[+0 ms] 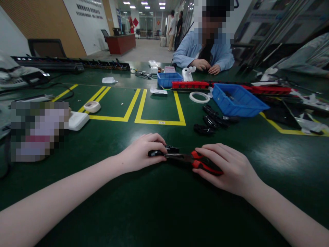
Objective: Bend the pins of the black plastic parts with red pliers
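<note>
My left hand [146, 152] is closed around a small black plastic part [172, 149], pinching it between thumb and fingers just above the green table. In my right hand [228, 166] are red-handled pliers [196, 161], the fingers wrapped round the grips. The jaws point left and meet the black part near my left fingertips. Whether they bite on it or only touch it I cannot tell. Several similar black parts [210, 120] lie in a loose pile beyond my right hand.
Behind the pile stands a blue bin [238, 101], near a white ring [199, 97] and a long red strip [190, 85]. A smaller blue bin [169, 80] sits farther back. At left lie a tape roll [92, 106] and a white box [78, 120]. Across the table sits a person [180, 51].
</note>
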The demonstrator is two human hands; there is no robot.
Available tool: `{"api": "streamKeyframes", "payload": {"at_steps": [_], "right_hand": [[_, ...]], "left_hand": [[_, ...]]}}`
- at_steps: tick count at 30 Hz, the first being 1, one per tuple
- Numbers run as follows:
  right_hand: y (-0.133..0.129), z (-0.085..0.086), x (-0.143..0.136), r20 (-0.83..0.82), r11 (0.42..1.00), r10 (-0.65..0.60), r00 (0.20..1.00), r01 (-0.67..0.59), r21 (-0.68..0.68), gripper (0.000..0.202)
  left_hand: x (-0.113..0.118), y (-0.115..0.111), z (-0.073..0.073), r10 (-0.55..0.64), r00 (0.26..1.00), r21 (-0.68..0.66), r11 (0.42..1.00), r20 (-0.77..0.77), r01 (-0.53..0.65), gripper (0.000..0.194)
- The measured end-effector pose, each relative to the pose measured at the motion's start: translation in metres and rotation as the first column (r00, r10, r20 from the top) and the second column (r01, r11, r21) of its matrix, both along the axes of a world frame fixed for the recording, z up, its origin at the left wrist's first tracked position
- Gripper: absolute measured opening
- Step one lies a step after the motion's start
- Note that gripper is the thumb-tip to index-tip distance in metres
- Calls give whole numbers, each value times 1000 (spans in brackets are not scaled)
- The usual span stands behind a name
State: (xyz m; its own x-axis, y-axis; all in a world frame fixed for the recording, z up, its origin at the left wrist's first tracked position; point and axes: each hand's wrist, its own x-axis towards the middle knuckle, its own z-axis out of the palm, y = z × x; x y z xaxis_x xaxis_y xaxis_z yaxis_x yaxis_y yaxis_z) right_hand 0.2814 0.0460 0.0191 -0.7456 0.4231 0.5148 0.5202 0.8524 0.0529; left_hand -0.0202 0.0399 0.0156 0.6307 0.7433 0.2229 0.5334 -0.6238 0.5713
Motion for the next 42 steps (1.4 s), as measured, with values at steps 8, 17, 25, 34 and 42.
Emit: {"api": "streamKeyframes", "payload": {"at_steps": [8,17,25,34,42], "right_hand": [[0,3,-2,9,998,2,1000,-2,-68,35],[-4,4,-8,54,999,-16,998,18,-44,34],[-2,2,-3,37,998,-24,999,26,-64,35],[-2,7,-3,47,995,-18,999,23,-97,34],[-4,6,-5,53,996,-27,998,31,-84,34]], "left_hand": [[-1,0,0,-6,1000,10,1000,-18,7,11],[0,0,0,-14,1000,38,999,-14,15,8],[1,-2,1,8,1000,20,1000,-18,-8,9],[0,-1,3,-8,1000,22,1000,-30,9,10],[1,-1,1,-15,999,44,999,-30,17,9]]}}
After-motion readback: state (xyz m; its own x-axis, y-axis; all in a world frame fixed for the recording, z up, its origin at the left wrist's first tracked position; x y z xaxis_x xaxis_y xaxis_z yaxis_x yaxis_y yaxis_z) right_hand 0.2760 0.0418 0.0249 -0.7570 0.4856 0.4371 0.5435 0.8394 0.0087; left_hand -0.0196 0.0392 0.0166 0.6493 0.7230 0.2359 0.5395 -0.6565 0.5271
